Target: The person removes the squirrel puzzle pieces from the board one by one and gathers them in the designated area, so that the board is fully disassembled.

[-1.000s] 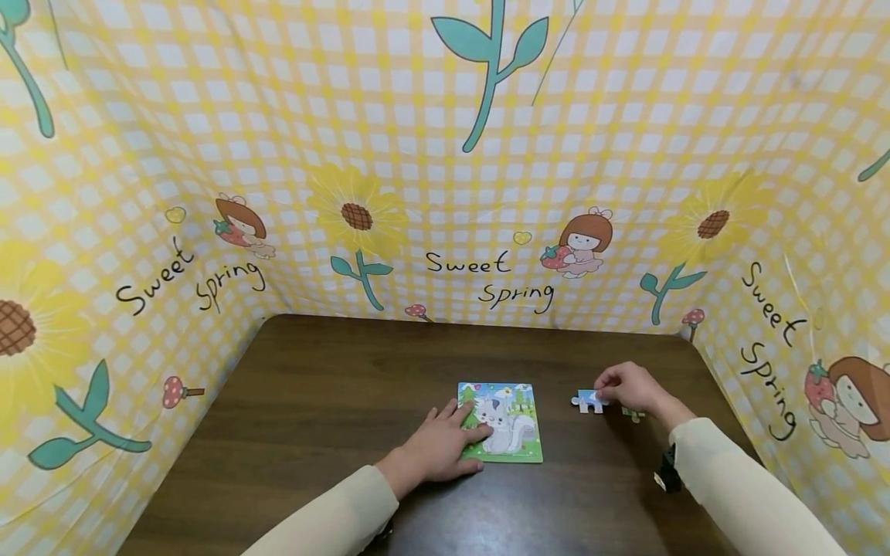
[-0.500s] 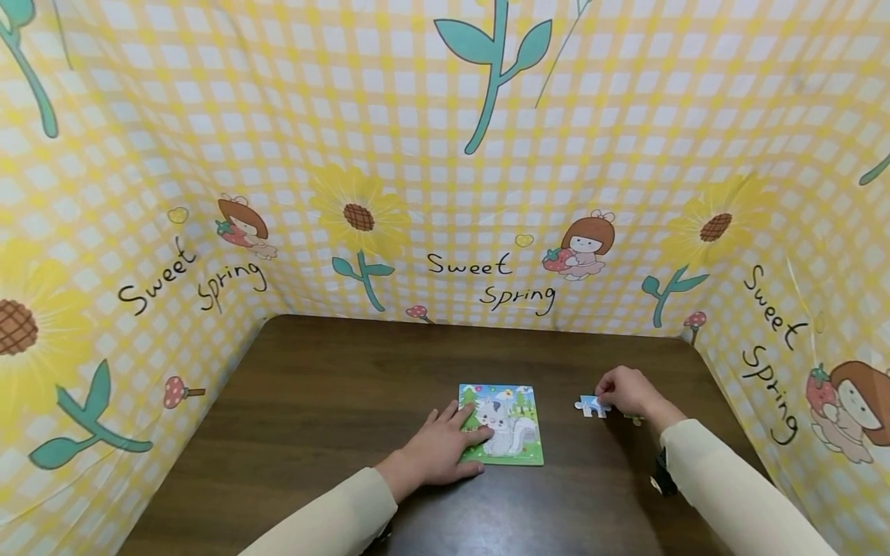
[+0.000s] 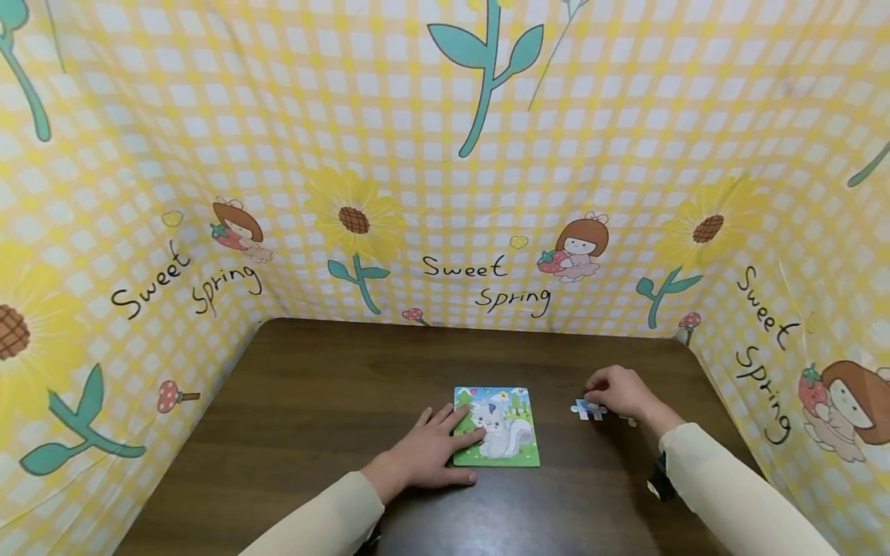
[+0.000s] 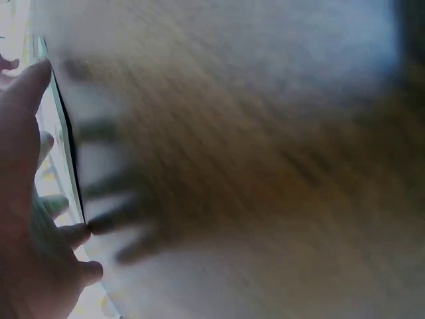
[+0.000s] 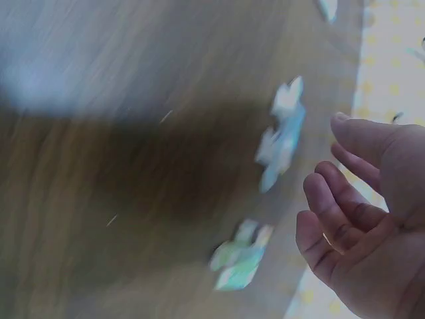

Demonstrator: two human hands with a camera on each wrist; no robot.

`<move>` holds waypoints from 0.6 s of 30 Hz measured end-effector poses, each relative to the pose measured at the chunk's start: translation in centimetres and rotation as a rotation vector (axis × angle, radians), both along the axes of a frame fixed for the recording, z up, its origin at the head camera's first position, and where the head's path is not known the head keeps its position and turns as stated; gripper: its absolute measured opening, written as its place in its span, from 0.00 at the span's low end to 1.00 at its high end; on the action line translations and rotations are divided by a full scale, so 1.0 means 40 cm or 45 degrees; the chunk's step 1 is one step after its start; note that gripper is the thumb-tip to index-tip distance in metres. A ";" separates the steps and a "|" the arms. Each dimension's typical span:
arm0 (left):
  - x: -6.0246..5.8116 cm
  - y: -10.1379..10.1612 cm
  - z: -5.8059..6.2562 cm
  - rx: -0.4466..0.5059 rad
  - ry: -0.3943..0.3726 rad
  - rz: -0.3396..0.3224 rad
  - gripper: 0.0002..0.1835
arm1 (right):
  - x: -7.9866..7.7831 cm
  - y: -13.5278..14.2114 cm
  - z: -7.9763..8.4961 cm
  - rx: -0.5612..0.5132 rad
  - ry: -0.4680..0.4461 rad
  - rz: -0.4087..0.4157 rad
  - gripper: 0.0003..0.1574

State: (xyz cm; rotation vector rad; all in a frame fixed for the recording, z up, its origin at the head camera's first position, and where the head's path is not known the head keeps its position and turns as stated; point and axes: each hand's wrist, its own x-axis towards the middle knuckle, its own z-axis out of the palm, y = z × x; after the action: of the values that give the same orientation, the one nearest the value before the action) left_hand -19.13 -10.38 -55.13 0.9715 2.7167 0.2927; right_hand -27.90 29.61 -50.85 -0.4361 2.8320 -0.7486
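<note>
We find the left hand [image 3: 427,457] spread, gripping nothing, on the squirrel board [image 3: 501,444]; right of it, the empty right hand [image 3: 621,392] has edged nearer, over the blue puzzle piece [image 5: 287,137].

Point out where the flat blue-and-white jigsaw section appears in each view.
Head: the flat blue-and-white jigsaw section lies right of centre, below mid-height, by the bare right hand's fingertips.
Left wrist: not in it.
Right wrist: right of centre, slightly above mid-height, left of that hand.
Shared landmark: the brown wood-grain tabletop, visible in all three.
</note>
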 end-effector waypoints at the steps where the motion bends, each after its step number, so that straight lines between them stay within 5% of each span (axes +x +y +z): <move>1: 0.001 -0.003 0.000 0.007 -0.010 -0.001 0.40 | 0.001 -0.011 0.008 -0.024 -0.001 0.013 0.13; 8: 0.018 -0.005 0.010 0.015 -0.019 0.033 0.45 | 0.007 -0.162 0.047 -0.160 -0.008 0.108 0.16; 18: 0.029 -0.003 0.012 -0.048 -0.002 0.046 0.44 | 0.035 -0.357 -0.005 -0.250 -0.084 0.272 0.16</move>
State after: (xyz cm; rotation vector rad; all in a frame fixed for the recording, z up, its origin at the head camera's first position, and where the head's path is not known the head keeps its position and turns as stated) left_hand -17.97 -10.49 -54.65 0.9121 2.7307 0.2482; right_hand -26.51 15.31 -51.03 -0.7169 2.6072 -0.9787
